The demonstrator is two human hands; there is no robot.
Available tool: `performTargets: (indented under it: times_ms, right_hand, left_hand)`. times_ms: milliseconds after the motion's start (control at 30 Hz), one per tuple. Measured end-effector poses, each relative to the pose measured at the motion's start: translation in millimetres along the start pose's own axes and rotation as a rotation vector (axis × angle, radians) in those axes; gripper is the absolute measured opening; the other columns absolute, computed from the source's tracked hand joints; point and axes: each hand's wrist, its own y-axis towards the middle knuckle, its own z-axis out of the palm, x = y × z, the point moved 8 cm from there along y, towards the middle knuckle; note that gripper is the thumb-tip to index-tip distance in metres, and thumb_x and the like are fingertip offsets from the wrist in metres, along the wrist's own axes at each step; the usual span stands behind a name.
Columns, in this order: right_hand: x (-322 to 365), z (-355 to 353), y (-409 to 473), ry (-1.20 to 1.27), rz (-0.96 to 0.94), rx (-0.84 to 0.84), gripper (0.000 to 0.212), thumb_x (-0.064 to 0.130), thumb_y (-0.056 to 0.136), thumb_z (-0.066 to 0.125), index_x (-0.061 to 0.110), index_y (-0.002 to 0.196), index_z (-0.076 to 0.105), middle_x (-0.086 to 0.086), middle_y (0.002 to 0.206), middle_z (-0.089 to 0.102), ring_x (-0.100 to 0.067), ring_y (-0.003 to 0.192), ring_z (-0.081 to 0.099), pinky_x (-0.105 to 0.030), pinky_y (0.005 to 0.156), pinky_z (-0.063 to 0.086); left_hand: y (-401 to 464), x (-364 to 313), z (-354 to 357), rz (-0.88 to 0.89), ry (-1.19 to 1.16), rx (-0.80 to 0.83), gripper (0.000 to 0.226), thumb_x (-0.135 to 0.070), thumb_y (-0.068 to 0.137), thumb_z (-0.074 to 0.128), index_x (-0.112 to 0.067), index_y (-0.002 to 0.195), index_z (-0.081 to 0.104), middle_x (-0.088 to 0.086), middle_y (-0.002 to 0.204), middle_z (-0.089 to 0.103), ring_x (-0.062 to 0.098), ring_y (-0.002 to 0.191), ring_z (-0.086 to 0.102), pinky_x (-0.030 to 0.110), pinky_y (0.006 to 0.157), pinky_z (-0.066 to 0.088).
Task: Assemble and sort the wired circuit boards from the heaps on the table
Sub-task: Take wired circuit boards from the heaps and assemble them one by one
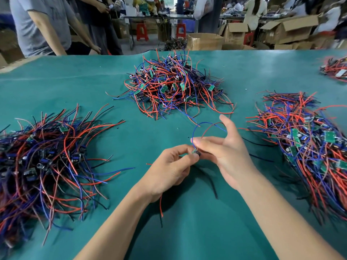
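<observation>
Your left hand (170, 167) and right hand (224, 152) both pinch one small circuit board (195, 152) above the green mat (131, 143). Its blue wire (196, 129) loops up; a red wire (161, 206) hangs below your left wrist. Heaps: left heap (47, 158), centre heap (172, 85), right heap (308, 147). Cardboard boxes (204, 41) stand behind the table.

No text can be read with any certainty: the grey shirt (40, 19) of a person standing beyond the table carries faint dark lettering (too blurred to make out), and the cartons (289, 30) show no legible print
</observation>
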Motion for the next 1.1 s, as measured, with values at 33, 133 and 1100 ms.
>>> performTargets:
  times_ms: [33,133,1100]
  right_hand:
    - [2.0,2.6,-1.1,-0.062,-0.044,0.009,0.105,-0.001,0.079,0.082,0.034,0.157,0.021,-0.016,0.088,0.077,-0.024,0.080,0.072,-0.033,0.072,0.059]
    - [9.7,0.5,-2.4,-0.156,-0.146,-0.021,0.099,-0.002,0.080,0.080,0.037,0.154,0.026,-0.010,0.082,0.078,-0.020,0.075,0.073,-0.028,0.072,0.059]
    - [6.6,15.4,-4.4,-0.346,-0.148,0.183,0.013,0.027,0.088,0.077,0.015,0.084,0.079,-0.002,0.067,0.067,-0.013,0.066,0.057,-0.025,0.061,0.042]
  left_hand:
    - [-0.2,-0.2,-0.2,0.000,0.007,-0.001,0.020,-0.019,0.103,0.051,-0.002,0.100,0.062,-0.006,0.052,0.025,0.010,0.043,0.016,0.019,0.041,0.018]
    - [-0.9,-1.4,0.7,0.007,0.031,0.011,0.022,-0.020,0.103,0.051,-0.001,0.101,0.063,-0.007,0.052,0.026,0.009,0.043,0.017,0.018,0.041,0.018]
    - [2.8,-2.8,-8.5,0.059,-0.102,-0.087,0.036,-0.028,0.104,0.048,-0.015,0.081,0.072,0.004,0.059,0.062,0.011,0.046,0.036,0.017,0.044,0.030]
